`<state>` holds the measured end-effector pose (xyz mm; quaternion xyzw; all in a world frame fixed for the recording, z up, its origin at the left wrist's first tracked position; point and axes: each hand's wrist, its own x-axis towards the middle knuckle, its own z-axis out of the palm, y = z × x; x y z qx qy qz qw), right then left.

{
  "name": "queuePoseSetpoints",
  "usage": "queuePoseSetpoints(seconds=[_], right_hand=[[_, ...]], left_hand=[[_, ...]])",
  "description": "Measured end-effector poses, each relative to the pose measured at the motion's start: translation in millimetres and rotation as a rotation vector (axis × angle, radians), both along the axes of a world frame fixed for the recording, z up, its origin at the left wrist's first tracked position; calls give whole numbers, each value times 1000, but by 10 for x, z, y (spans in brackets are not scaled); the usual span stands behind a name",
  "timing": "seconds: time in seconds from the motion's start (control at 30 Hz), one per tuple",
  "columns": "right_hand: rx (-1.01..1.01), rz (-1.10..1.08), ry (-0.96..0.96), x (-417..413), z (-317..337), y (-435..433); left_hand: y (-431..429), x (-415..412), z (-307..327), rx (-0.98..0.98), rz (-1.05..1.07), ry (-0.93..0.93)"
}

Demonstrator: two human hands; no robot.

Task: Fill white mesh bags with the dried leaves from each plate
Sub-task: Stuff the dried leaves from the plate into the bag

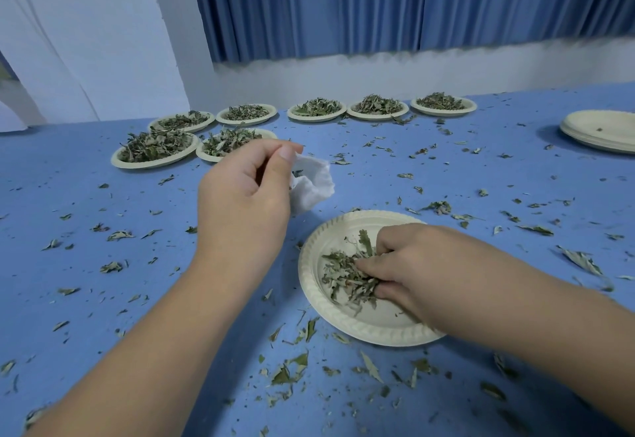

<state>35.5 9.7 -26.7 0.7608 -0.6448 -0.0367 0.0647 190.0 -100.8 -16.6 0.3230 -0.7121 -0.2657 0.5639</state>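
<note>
A cream paper plate (364, 328) lies in front of me on the blue table, with a small pile of dried leaves (343, 275) on it. My right hand (409, 265) reaches into the plate, its fingers curled round a clump of those leaves. Up and to the left, my left hand (247, 192) pinches the rim of a white mesh bag (312, 184) and holds it above the table. The bag hangs crumpled, partly hidden behind my fingers; what it holds cannot be seen.
Several plates heaped with dried leaves stand along the back: a nearer one (154, 149) at left, others further right (378, 108). A stack of empty plates (599, 131) sits at the right edge. Loose leaf scraps (292, 371) litter the blue tabletop.
</note>
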Motion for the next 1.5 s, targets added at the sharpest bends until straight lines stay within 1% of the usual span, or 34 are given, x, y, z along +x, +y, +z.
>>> queuePoseSetpoints(seconds=[0.13, 0.27, 0.47, 0.57, 0.63, 0.77, 0.83, 0.93, 1.0, 1.07, 1.3, 1.4, 1.5], right_hand=[[-48, 41, -1, -11, 0, 0], [-89, 48, -72, -66, -9, 0], [-118, 10, -371, -171, 70, 59], [-123, -42, -639, -196, 154, 80], [-122, -66, -759, -213, 189, 81], [-132, -92, -878, -263, 219, 70], [-120, -97, -907, -272, 253, 71], [-163, -114, -923, -283, 349, 77], [-189, -133, -921, -279, 402, 81], [-205, -150, -877, -253, 437, 73], [-220, -210, -428, -59, 508, -24], [-209, -265, -294, 51, 514, -81], [-193, -321, -204, 138, 516, -128]], left_hand=[[-2, -3, -36, -34, 14, -83], [7, -5, -59, -21, -12, -141], [44, -25, -63, -17, -31, -186], [64, -21, -60, -20, -30, -205], [71, -23, -62, -18, -25, -211], [92, -38, -53, -33, -11, -231], [102, -42, -46, -50, -13, -239], [114, -46, -37, -82, -10, -264], [118, -54, -33, -94, -10, -275], [120, -56, -30, -94, -11, -281], [163, -76, -23, -64, -56, -282], [179, -92, -36, -11, -82, -260], [198, -115, -43, 16, -106, -259]])
